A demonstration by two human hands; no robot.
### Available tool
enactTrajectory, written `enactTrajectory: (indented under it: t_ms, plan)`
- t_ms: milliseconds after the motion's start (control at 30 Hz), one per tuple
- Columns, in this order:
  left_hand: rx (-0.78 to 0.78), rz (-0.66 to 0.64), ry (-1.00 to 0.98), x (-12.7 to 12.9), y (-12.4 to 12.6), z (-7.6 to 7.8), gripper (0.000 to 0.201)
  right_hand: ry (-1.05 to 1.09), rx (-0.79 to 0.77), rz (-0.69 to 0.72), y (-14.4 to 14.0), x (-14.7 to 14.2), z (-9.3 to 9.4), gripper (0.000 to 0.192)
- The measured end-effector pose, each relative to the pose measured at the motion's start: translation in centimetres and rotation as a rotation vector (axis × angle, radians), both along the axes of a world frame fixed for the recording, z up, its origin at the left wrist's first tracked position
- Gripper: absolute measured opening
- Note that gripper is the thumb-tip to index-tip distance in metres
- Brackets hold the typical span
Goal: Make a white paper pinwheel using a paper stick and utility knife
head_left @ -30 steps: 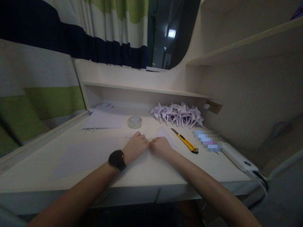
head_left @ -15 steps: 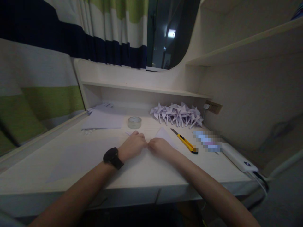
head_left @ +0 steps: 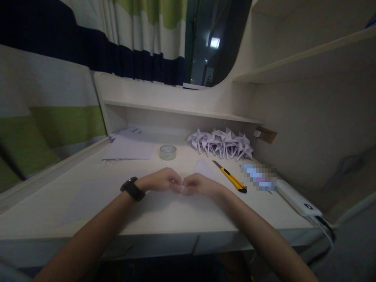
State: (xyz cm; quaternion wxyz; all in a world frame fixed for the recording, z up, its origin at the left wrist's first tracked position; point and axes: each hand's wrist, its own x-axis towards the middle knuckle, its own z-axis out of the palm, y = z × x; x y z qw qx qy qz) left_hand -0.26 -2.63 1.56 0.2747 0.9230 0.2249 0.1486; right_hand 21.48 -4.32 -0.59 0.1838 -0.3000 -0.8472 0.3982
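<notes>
My left hand [head_left: 163,180], with a black watch [head_left: 133,188] on its wrist, is closed in a pinch above the desk. Its fingertips meet those of my right hand [head_left: 199,185], which is also closed. A small whitish bit shows between the fingertips, too blurred and covered to name. A white folded paper piece [head_left: 205,167] lies just behind my right hand. To the right of it is a yellow utility knife [head_left: 233,180] with its blade out. Behind my left hand stands a roll of clear tape [head_left: 168,152].
White paper pinwheels [head_left: 221,143] are heaped at the back. A stack of white paper [head_left: 129,145] lies back left, a pale sheet [head_left: 94,196] front left. A blurred phone-like object [head_left: 258,177] and a white power strip [head_left: 296,197] line the right side. A shelf [head_left: 182,109] overhangs the back.
My left wrist has shifted left and the hand has turned, its fingertips now pointing at my right hand's. The pale strip that stuck out behind my left hand no longer shows.
</notes>
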Motion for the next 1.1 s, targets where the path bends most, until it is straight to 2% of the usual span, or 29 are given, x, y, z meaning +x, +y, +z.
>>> enactTrajectory:
  t_ms: [100, 267, 467, 667, 833, 967, 1100]
  plan:
    - [-0.155, -0.044, -0.038, -0.17, -0.24, 0.5, 0.03, 0.081, -0.121, -0.001, -0.33, 0.11, 0.85, 0.03]
    - [-0.258, -0.089, -0.046, -0.07, -0.37, 0.45, 0.032, 0.072, -0.163, -0.025, -0.58, -0.07, 1.1, 0.029]
    - [-0.241, -0.086, -0.009, 0.22, -0.6, 0.31, 0.036, -0.001, -0.142, 0.019, -0.7, -0.31, 0.83, 0.023]
    - [-0.228, -0.066, -0.104, 0.13, -0.55, 0.48, 0.038, 0.103, -0.045, 0.02, -0.56, 0.28, 0.98, 0.024]
    - [-0.314, -0.051, -0.15, -0.08, -0.54, 0.67, 0.037, 0.199, -0.124, 0.008, -0.69, 0.12, 1.17, 0.035]
    - [-0.262, -0.01, -0.112, -0.07, -0.44, 0.72, 0.036, 0.214, -0.199, -0.013, -0.58, 0.23, 1.17, 0.035]
    - [-0.224, -0.035, -0.068, 0.28, -0.23, 0.24, 0.034, 0.148, -0.193, -0.047, -0.28, 0.51, 0.94, 0.028]
